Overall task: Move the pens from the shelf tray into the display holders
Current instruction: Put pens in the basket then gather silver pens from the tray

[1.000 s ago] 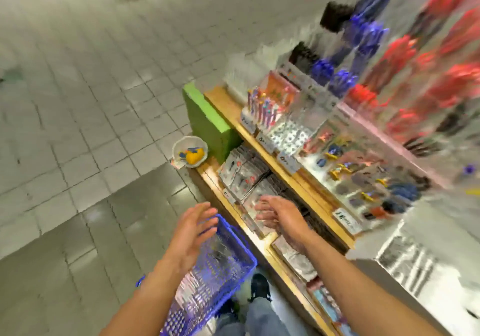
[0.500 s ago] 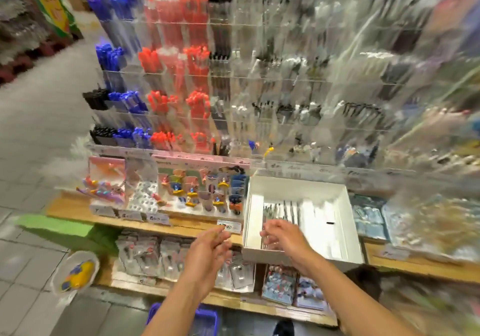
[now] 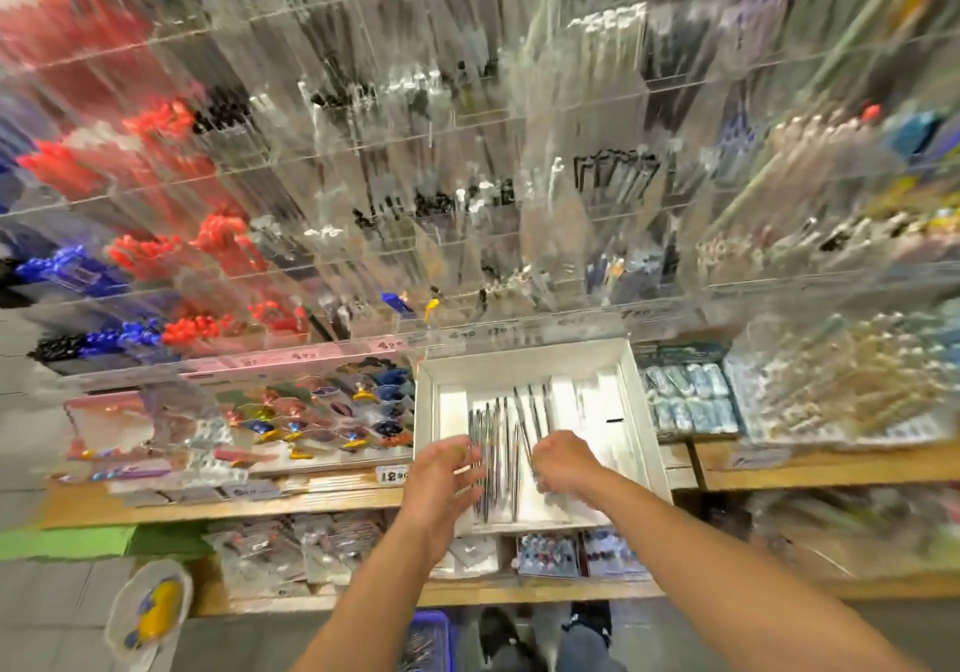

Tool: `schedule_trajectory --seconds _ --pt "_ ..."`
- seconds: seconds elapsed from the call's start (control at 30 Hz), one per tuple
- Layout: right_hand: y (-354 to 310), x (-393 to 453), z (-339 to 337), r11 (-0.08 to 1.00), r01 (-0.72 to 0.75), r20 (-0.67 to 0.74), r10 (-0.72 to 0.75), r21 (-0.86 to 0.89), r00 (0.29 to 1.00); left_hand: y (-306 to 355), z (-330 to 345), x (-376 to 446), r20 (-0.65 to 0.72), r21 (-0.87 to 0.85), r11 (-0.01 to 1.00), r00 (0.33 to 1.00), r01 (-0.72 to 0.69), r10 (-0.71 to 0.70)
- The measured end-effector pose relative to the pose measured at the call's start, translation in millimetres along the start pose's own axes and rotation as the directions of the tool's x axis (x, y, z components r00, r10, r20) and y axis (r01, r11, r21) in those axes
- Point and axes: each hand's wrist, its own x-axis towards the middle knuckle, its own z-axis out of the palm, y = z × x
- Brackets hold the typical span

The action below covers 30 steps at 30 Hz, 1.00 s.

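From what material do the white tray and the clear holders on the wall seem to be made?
White square tray: probably matte cardboard or plastic; flat, dull, opaque walls. Clear wall holders: probably glossy acrylic; see-through, with bright glare. Blur leaves both uncertain.

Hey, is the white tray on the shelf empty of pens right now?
No, several dark slim pens lie lengthwise in the white tray, between the left hand and the right hand.

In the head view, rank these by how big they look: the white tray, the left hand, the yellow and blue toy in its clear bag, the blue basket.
1. white tray
2. left hand, though nearness to the camera may enlarge it
3. yellow and blue toy
4. blue basket, mostly cut off by the frame edge, so its rank is unsure
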Motion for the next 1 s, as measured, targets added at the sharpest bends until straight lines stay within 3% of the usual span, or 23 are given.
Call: schedule_trajectory --seconds 0.07,0.27,0.43,0.63,0.83,1.0 --pt "1.7 9.7 12.7 0.993 -0.076 0.005 0.077 -0.09 0.997 1.1 1.2 6.3 -0.006 0.014 1.0 1.0 0.011 -0.011" --pt "0.2 23.8 49.6 0.946 -0.066 -0.101 0.035 -0.316 0.994 -2.3 -7.1 25.0 -0.005 0.035 0.998 0.998 0.055 -0.055" --pt "-8.0 30.7 61.5 0.909 -0.095 -0.169 0.028 -0.407 0.985 -4.8 -15.8 33.0 0.02 0.045 0.996 0.997 0.071 -0.072" --pt "-8.9 26.0 53.2 0.944 -0.144 -0.18 0.093 -0.297 0.979 -1.8 -13.0 39.1 0.061 0.07 0.995 0.995 0.071 -0.075" --pt "-13.9 -7.3 23.4 0.985 0.172 -0.092 -0.173 -0.018 0.981 3.2 -1.2 46.3 0.117 0.133 0.99 0.991 0.054 -0.07" --pt "-12.2 -22.9 25.1 0.966 0.26 0.072 -0.259 0.0 0.963 4.1 6.9 46.0 0.194 0.187 0.978 0.973 0.087 -0.124"
